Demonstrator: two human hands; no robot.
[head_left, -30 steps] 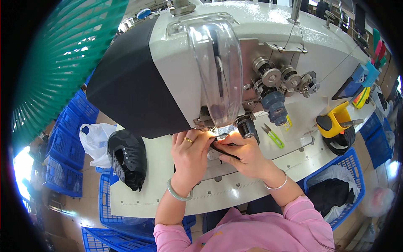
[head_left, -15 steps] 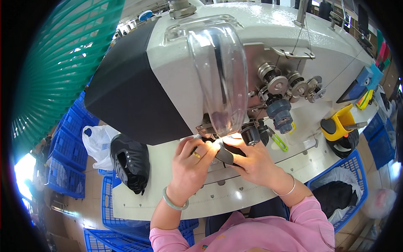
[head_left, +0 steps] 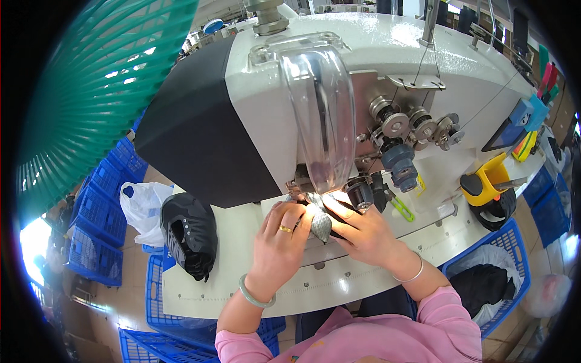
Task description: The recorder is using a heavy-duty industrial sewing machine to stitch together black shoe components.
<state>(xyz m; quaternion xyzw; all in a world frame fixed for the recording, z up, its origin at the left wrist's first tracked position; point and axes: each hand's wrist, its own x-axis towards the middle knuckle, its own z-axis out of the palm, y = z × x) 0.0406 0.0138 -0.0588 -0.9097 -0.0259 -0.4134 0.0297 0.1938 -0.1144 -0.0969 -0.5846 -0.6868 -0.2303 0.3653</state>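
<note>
A small dark grey piece of textured fabric [head_left: 321, 226] lies under the head of the white sewing machine [head_left: 263, 115], its pointed end toward me. My left hand [head_left: 279, 235], with a ring on one finger, is closed on the piece's left side. On its right side my right hand [head_left: 367, 236] is closed too, thumb and fingers pressing the fabric. A lit spot glows at the fingertips. The clear plastic guard [head_left: 324, 121] and the machine head hide the needle and the far end of the fabric.
A black sneaker [head_left: 189, 236] stands on the table's left, beside a white plastic bag [head_left: 144, 209]. Green-handled snips [head_left: 402, 209] and a yellow holder [head_left: 487, 181] are at right. Blue crates [head_left: 514, 242] flank the table; a green fan [head_left: 103, 91] looms upper left.
The fabric piece has turned between my hands; its grey textured face and pointed end now show. My left fingers have spread out a little along it. The view has shifted slightly.
</note>
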